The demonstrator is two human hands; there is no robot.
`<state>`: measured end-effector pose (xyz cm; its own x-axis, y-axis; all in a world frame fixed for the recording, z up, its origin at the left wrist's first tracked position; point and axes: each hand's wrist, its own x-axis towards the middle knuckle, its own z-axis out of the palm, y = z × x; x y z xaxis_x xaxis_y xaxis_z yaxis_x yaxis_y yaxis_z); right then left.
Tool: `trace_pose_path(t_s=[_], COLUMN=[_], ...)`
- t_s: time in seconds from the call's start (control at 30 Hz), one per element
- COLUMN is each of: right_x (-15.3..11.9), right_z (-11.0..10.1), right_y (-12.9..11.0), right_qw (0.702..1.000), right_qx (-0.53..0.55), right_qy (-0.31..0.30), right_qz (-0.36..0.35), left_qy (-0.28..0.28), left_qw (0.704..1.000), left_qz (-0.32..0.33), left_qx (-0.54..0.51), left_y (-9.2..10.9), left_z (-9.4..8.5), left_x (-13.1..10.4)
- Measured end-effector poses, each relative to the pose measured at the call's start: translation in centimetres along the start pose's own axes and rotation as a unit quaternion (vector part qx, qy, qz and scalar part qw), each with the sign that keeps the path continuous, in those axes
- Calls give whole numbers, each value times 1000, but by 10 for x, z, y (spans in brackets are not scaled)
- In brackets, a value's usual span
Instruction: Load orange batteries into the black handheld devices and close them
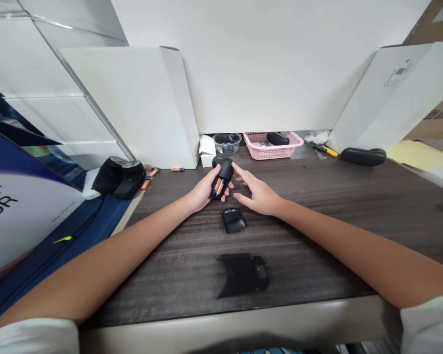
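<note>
My left hand [202,192] is closed round a black computer mouse [224,168], thumb on its near side. Its battery compartment faces me uncovered, with orange and blue batteries [218,187] lying in it. On the right, my right hand [261,193] has its fingers spread and grips nothing; its index fingertip is at the mouse's edge, perhaps touching. Just below both hands a small black cover [234,220] rests on the dark wooden table [162,265]. Closer to me lies a larger curved black shell [243,275].
Loose batteries [177,169] lie at the back left near a black electric device [120,177]. Behind my hands stand a small white box [207,150], a clear bowl [227,143] and a pink basket [269,153]. A yellow-green screwdriver [327,149] and black case [363,156] are back right.
</note>
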<state>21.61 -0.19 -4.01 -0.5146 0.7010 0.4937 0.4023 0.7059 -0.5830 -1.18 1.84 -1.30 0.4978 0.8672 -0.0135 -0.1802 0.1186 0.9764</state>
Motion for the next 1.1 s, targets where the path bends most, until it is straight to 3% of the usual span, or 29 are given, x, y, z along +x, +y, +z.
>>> trace_pose_path(t_s=[0.93, 1.1], right_x=[0, 2], right_z=[-2, -1], right_y=[-6, -3], right_qw=[999, 998], right_qx=[13, -64], right_qy=[-9, 24], right_qz=[37, -3], left_qy=[22, 77], left_qw=[999, 989], left_qz=[-4, 73], left_qx=[35, 98], left_y=[-1, -8], left_z=[5, 6], left_x=[-2, -2])
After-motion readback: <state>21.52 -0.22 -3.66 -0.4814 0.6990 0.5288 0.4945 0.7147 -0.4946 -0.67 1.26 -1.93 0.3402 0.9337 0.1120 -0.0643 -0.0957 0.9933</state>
